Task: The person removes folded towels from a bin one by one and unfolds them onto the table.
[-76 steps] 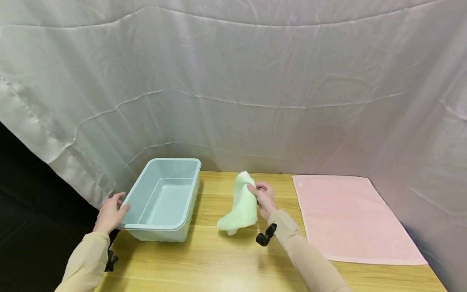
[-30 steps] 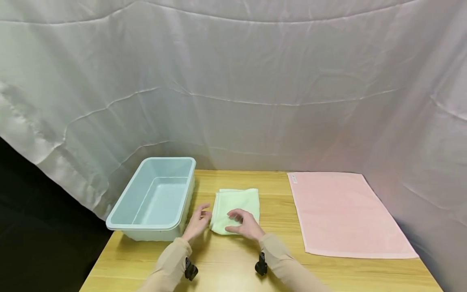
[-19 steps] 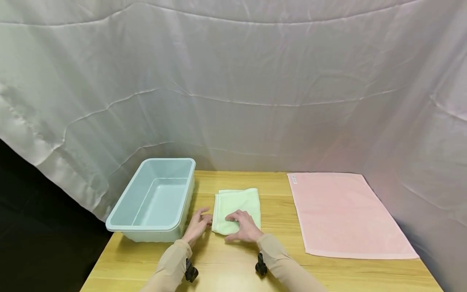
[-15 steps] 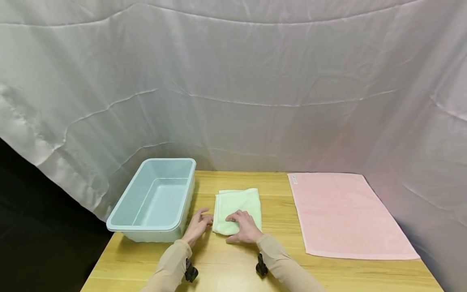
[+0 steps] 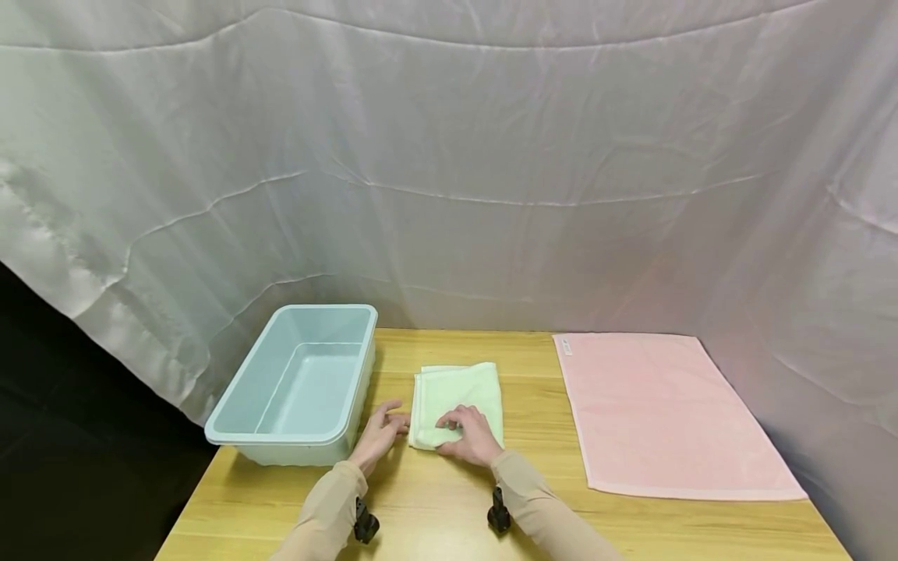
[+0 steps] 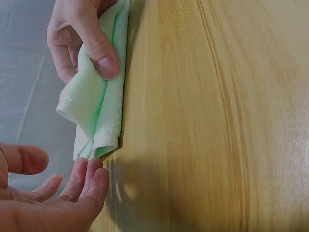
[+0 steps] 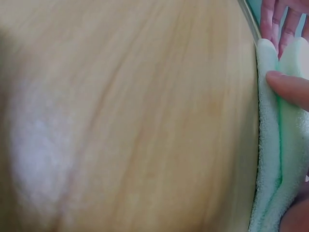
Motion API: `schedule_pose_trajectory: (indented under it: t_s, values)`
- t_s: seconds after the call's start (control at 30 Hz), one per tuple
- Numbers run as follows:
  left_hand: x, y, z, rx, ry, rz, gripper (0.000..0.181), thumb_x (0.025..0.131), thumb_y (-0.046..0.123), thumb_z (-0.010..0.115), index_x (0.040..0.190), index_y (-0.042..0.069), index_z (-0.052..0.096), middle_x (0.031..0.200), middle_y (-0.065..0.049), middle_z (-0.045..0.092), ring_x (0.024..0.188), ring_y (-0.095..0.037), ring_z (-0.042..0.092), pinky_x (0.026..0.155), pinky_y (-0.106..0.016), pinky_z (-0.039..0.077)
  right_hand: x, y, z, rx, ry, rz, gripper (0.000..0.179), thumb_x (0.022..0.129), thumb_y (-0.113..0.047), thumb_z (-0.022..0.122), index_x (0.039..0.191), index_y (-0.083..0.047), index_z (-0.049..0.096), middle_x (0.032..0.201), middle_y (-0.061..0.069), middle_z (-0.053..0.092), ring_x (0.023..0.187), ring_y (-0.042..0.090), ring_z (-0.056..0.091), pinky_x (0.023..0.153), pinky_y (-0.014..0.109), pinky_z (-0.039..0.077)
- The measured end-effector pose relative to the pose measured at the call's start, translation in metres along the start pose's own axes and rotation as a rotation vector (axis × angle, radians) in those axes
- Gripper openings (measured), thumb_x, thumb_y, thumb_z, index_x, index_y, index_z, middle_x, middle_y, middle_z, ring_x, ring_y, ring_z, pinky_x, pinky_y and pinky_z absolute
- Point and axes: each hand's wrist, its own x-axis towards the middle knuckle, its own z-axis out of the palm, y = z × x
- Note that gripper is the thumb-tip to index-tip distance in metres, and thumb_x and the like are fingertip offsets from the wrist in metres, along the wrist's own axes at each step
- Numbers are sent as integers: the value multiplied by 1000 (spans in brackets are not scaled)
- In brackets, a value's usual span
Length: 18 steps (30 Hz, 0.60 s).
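A light green towel [image 5: 459, 393], folded into a small square, lies on the wooden table. At its near edge my right hand [image 5: 471, 438] pinches the upper layer, the thumb [image 6: 107, 66] against the front fold and the fingers over the top. In the left wrist view that layer stands slightly raised from the one beneath. My left hand [image 5: 380, 438] is at the towel's left near corner, its fingers fairly straight and their tips [image 6: 99, 179] at the towel's edge. In the right wrist view, the towel [image 7: 270, 145] shows a deep groove between its layers.
Left of the towel stands a pale blue plastic basin [image 5: 291, 438] with nothing in it. A pink towel [image 5: 673, 417] lies spread flat on the right of the table [image 5: 428, 518]. Grey curtain [image 5: 449, 156] hangs behind the table and along its sides.
Earlier the right hand held the green towel up and the left hand was at the basin's rim. The towel now lies folded, both hands beside it; the right thumb has closed onto its near edge.
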Motion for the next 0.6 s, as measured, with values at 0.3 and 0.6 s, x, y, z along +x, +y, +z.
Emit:
schedule_pose_trajectory:
  t_s: [0.3, 0.6]
  values:
    - [0, -1, 0, -20, 10, 12, 46, 104, 5, 43, 145, -13, 34, 126, -36, 61, 110, -43, 64, 101, -53, 51, 1, 0, -2, 49, 1, 20, 22, 72, -17, 88, 91, -13, 77, 81, 1, 60, 83, 12, 46, 76, 27, 34]
    - [2, -4, -1, -29, 12, 9, 45, 104, 5, 41, 145, -13, 34, 125, -36, 61, 109, -43, 63, 101, -52, 52, 3, 3, 0, 116, 11, 33, 15, 78, -13, 84, 91, -9, 77, 85, 3, 66, 84, 13, 52, 78, 26, 40]
